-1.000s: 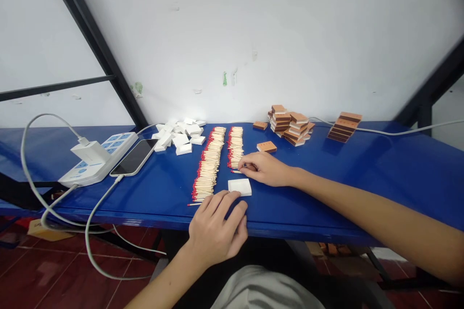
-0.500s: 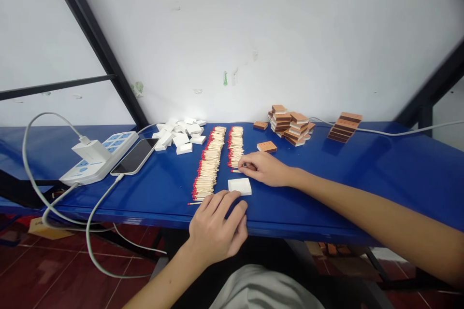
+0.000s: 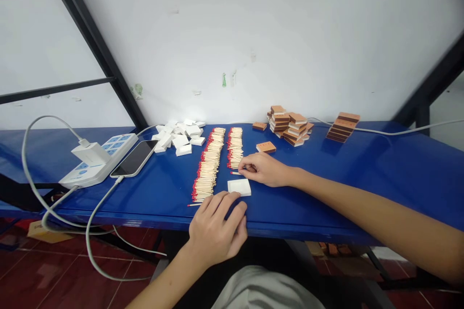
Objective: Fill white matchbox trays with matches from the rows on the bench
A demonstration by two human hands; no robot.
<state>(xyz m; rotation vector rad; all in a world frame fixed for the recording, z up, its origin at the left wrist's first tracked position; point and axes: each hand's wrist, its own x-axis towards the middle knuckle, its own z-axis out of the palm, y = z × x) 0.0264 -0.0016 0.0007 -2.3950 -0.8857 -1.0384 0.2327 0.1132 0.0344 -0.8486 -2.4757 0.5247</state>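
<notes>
My right hand (image 3: 266,169) is closed in a pinch on the tail end of a single match (image 3: 235,173), whose red head points left. It is just below the shorter row of matches (image 3: 235,149). My left hand (image 3: 219,224) lies palm down at the table's front edge, its fingers loosely bent and apart, with nothing visible in them. Its fingertips are by the near edge of a shallow white matchbox tray (image 3: 239,187). Another match (image 3: 195,204) pokes out beside the left fingers, at the foot of the longer row of matches (image 3: 208,166).
White trays (image 3: 181,137) lie heaped at the back left. Stacked brown matchboxes (image 3: 290,128), a lone matchbox (image 3: 266,147) and flat brown sleeves (image 3: 343,127) are at the right. A phone (image 3: 135,158), a power strip (image 3: 97,159) and white cables occupy the left.
Both hands and the matches hold almost the same places. The whole view has shifted very slightly.
</notes>
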